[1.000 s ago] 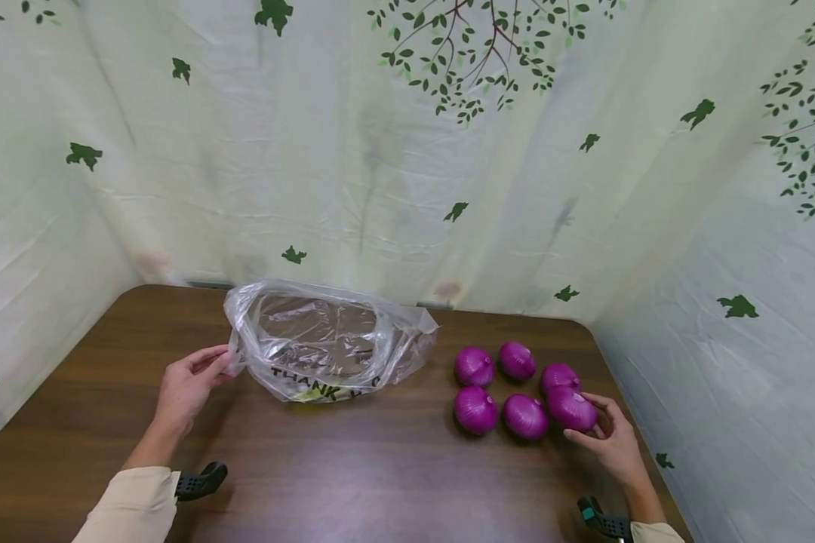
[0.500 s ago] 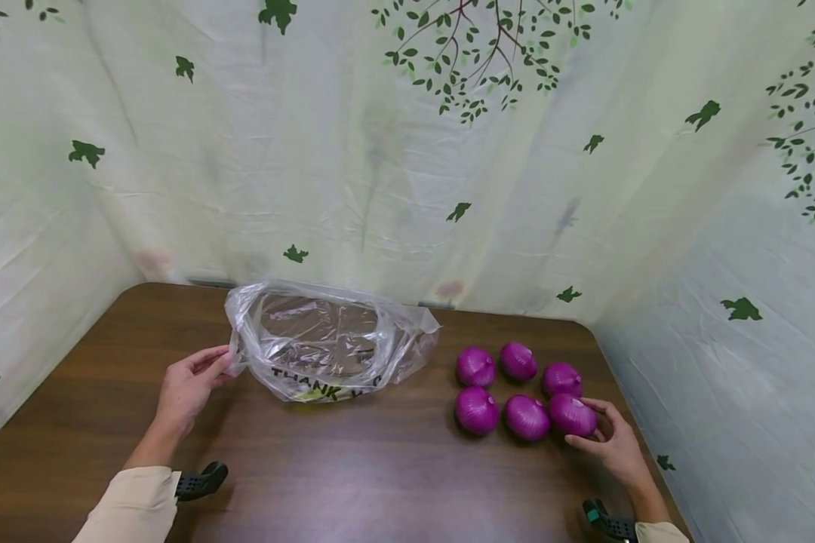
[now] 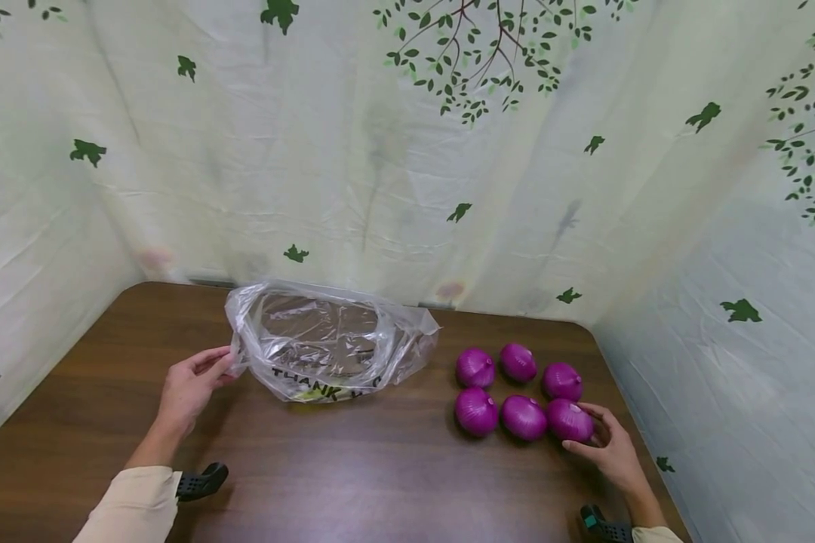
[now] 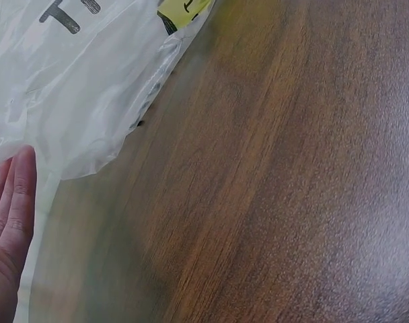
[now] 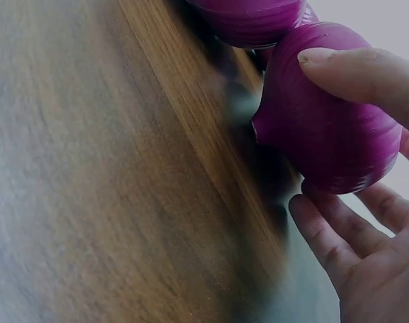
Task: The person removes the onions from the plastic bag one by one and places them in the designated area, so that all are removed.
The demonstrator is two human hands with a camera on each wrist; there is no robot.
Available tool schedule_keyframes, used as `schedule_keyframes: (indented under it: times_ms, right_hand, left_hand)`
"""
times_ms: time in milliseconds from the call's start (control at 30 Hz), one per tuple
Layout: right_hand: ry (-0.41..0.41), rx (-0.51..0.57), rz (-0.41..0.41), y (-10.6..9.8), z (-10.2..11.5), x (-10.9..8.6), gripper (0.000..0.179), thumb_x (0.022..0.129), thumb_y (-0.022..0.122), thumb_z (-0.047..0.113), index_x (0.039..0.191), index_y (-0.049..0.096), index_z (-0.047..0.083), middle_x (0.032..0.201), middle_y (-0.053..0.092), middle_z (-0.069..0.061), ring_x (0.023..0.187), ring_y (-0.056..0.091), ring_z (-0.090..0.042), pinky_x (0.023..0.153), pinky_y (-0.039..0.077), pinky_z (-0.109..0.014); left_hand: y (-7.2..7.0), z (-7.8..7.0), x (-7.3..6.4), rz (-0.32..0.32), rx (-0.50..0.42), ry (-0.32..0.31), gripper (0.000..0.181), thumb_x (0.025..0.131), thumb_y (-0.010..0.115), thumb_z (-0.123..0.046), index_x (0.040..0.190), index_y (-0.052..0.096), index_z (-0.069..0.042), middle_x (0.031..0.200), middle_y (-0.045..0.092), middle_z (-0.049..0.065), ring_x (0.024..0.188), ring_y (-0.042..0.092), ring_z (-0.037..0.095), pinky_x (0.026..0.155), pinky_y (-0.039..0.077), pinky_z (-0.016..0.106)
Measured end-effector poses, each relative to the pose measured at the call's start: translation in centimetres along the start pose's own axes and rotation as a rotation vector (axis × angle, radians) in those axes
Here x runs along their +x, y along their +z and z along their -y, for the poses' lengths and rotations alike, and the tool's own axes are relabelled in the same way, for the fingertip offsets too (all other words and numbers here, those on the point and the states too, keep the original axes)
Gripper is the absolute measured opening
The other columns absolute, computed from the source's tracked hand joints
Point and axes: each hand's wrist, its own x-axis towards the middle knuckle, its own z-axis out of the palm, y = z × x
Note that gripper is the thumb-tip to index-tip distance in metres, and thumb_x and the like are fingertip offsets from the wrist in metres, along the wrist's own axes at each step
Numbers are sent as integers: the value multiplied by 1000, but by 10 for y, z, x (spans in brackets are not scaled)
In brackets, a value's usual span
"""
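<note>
In the head view, my left hand point(image 3: 189, 388) pinches the left edge of a clear plastic bag point(image 3: 407, 343) lying with its mouth spread wide. Black lettering and a yellow patch mark the bag's front. The left wrist view shows fingers point(image 4: 19, 202) at the edge of the film. On the right, my right hand point(image 3: 611, 449) holds a red onion point(image 3: 569, 420) at the near right of a group, thumb on one side and fingers on the other. From the right wrist, this onion point(image 5: 325, 114) appears with its pointed tip toward the table.
Several other red onions stand close by in two rows, among them a front-left one point(image 3: 476, 412) and a back-right one point(image 3: 561, 381). The brown wooden table point(image 3: 353, 475) ends at a leaf-printed curtain point(image 3: 339, 166) behind and at both sides.
My right hand and its onion have shifted slightly toward the near side, opening a little more distance from the onion behind. The left hand and bag look unmoved.
</note>
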Motion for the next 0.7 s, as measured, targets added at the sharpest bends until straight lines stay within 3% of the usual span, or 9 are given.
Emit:
schedule_keyframes:
  times_ms: [267,433,633,700]
  right_hand:
    - [-2,-30,10,-2,2,-1,73,78,80,8,138,39,-2,134,45,-24,100,44,16,83,41,-6]
    - [2,-93,14,-5,8,-2,71,81,79,14,138,40,-1,134,47,-24,102,45,12,82,42,-9]
    - [-30,-141,9,-9,22,-1,67,84,76,19,138,40,-1,137,46,-24,122,47,-28,86,37,-6]
    - [-44,-164,-3,-10,26,0,66,85,76,19,137,41,-1,136,47,-25,122,46,-36,87,38,-8]
  left_hand:
    - [1,-1,1,22,-51,-2,58,98,55,-34,134,46,10,99,58,-10,79,65,0,75,53,14]
    - [1,-3,1,35,-77,-15,61,98,54,-36,135,44,11,97,59,-9,79,67,4,76,54,18]
    - [1,-2,-1,34,-56,-28,65,99,48,-44,137,43,9,91,63,-10,80,67,5,75,53,15]
    - [0,-3,-2,32,-45,-25,66,99,46,-45,137,43,9,90,64,-9,79,67,4,75,53,14]
